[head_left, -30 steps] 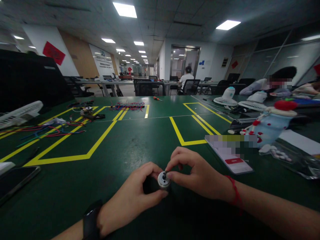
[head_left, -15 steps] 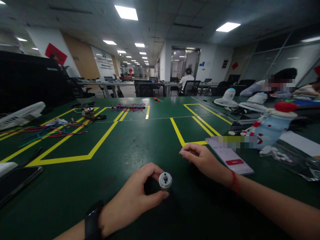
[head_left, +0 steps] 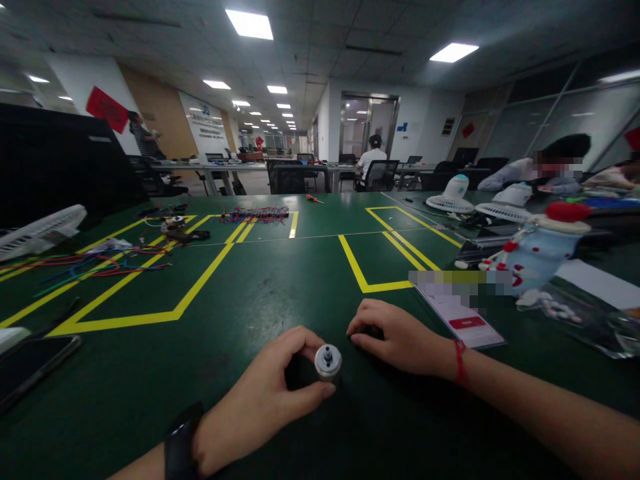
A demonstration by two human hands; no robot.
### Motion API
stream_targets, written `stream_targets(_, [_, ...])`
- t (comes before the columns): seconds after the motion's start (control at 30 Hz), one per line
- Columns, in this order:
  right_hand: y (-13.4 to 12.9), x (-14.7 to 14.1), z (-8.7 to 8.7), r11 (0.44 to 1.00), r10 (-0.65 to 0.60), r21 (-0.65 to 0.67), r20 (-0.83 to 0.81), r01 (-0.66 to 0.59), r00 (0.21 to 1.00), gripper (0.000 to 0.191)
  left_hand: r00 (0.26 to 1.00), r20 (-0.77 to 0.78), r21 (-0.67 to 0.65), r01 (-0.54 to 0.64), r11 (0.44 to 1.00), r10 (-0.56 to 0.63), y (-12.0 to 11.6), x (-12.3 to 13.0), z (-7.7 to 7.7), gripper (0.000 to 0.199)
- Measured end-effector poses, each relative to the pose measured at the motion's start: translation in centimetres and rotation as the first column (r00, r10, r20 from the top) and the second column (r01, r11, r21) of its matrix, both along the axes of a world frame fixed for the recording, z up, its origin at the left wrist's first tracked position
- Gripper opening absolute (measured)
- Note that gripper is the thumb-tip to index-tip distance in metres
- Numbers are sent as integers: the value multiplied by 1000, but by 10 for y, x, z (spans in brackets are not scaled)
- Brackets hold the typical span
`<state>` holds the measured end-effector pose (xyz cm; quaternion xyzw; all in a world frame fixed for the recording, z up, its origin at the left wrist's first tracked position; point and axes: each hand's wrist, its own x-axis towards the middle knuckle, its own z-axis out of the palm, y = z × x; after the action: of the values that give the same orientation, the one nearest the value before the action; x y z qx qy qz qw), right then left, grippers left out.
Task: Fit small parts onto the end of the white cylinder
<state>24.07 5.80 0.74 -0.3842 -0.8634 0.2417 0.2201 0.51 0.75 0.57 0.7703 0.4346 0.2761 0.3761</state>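
Cylinder (head_left: 328,362) clamped in left grip (head_left: 265,393); right grip (head_left: 400,337) unclear; bag (head_left: 589,329) holds white pieces (head_left: 558,311).

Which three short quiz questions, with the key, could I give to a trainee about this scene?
1. Which hand holds the metal cylinder: a) left, b) right or c) both?
2. True or false: a visible gap separates the right hand from the metal cylinder.
3. Fill in the colour: the right hand's wristband is ____.

Key: 1. a, the left hand; 2. true; 3. red.
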Motion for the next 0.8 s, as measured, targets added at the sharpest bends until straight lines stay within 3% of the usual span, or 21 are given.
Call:
stream_targets(0.2, [-25, -23, 17, 995, 91, 61, -173, -81, 981, 16, 1000, 0, 17, 5, 1000, -5, -1, 0, -2, 17])
stream_targets(0.37, [-29, -29, 23, 986, 130, 128, -157, -110, 979, 20, 1000, -3, 17, -3, 1000, 3, -1, 1, -2, 16])
stream_targets(0.8, [-25, -28, 27, 969, 225, 127, -85, -213, 971, 14, 1000, -8, 2, 10, 1000, -10, 0, 0, -4, 19])
